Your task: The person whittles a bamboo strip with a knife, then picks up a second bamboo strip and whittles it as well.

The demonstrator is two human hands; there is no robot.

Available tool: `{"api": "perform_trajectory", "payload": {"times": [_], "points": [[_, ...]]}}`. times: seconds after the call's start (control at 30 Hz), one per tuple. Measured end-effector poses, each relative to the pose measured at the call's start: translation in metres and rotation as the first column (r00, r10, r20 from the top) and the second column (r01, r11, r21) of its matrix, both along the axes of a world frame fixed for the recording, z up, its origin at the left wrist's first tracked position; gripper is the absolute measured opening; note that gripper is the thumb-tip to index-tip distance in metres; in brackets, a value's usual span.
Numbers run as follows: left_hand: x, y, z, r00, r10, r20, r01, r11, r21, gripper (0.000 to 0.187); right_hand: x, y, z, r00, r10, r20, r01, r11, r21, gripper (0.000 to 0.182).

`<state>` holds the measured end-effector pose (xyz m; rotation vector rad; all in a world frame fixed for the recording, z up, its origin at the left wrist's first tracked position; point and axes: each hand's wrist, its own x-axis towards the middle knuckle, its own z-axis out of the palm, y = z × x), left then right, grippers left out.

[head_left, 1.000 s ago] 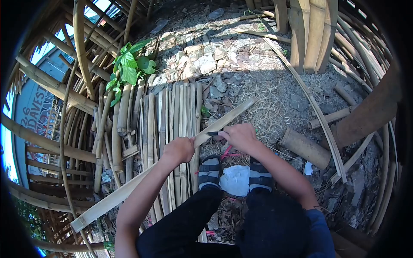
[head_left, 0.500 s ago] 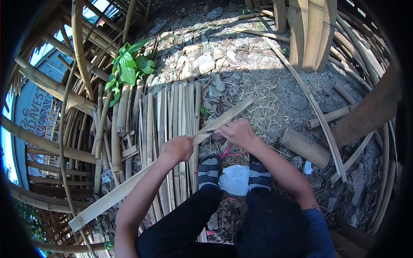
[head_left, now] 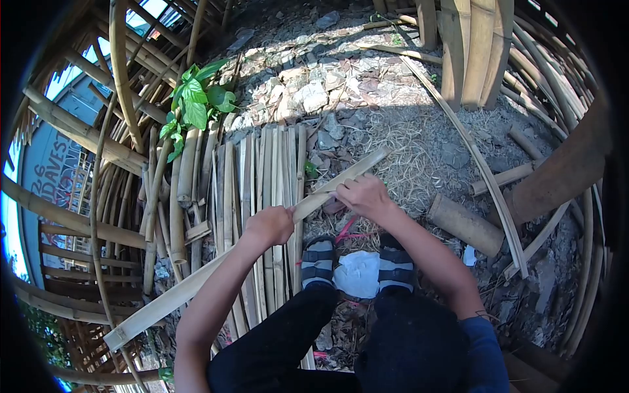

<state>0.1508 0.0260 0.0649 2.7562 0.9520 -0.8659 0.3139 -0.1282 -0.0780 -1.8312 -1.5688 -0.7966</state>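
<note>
A long, pale split-bamboo slat [head_left: 171,296] runs diagonally from the lower left up to the middle. My left hand [head_left: 270,226] is closed around it, the thumb lying along its face. Further up the slat, my right hand [head_left: 363,196] is closed with its fingers bent at the slat's edge. Something small and dark shows at those fingertips, but I cannot make out what it is. Under the slat lies a row of split bamboo strips [head_left: 265,164], side by side on the ground.
My sandalled feet stand either side of a whitish flat piece [head_left: 357,274]. Pink string [head_left: 350,229] lies near them. A cut bamboo tube [head_left: 465,224] and a long strip [head_left: 481,160] lie to the right. Bamboo poles [head_left: 85,134] form a frame at left, near a leafy plant [head_left: 194,103].
My right hand has shifted slightly up and away along the slat. The dark sliver between the hands shows less now. My left hand and the slat have hardly moved.
</note>
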Motion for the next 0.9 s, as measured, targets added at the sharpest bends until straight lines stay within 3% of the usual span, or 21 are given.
{"api": "perform_trajectory", "payload": {"times": [0.07, 0.17, 0.4, 0.47, 0.6, 0.7, 0.77, 0.9], "points": [[0.000, 0.000, 0.001, 1.000, -0.003, -0.003, 0.003, 1.000, 0.006, 0.057, 0.003, -0.001, 0.003, 0.988, 0.153, 0.035, -0.156, 0.985, 0.079, 0.030], [0.000, -0.001, 0.002, 1.000, -0.014, -0.006, 0.014, 1.000, 0.008, 0.057, -0.002, 0.002, 0.001, 0.995, 0.060, 0.078, -0.063, 0.997, 0.038, 0.030], [-0.002, 0.002, -0.003, 0.999, -0.035, 0.008, 0.035, 0.999, 0.021, 0.059, 0.003, -0.002, -0.001, 0.995, 0.073, 0.066, -0.076, 0.996, 0.053, 0.030], [-0.003, 0.002, -0.005, 0.999, -0.034, 0.020, 0.034, 0.999, 0.018, 0.059, 0.013, -0.007, 0.001, 1.000, -0.004, 0.027, 0.003, 1.000, 0.019, 0.030], [-0.002, -0.002, 0.001, 0.999, -0.035, 0.006, 0.035, 0.999, 0.021, 0.058, 0.012, -0.007, -0.006, 0.985, 0.160, 0.059, -0.160, 0.987, 0.004, 0.030], [-0.001, 0.000, 0.000, 1.000, -0.016, -0.004, 0.016, 1.000, 0.021, 0.058, 0.016, -0.004, -0.003, 0.995, 0.035, 0.092, -0.033, 0.999, -0.017, 0.029], [-0.001, 0.001, -0.001, 1.000, -0.026, -0.006, 0.026, 0.999, 0.030, 0.058, 0.012, -0.005, -0.002, 0.972, 0.192, 0.138, -0.196, 0.981, 0.012, 0.027], [0.000, -0.002, 0.002, 0.999, -0.032, -0.010, 0.032, 0.999, 0.039, 0.058, 0.014, -0.003, -0.009, 0.996, 0.051, 0.076, -0.051, 0.999, -0.002, 0.027]]}}
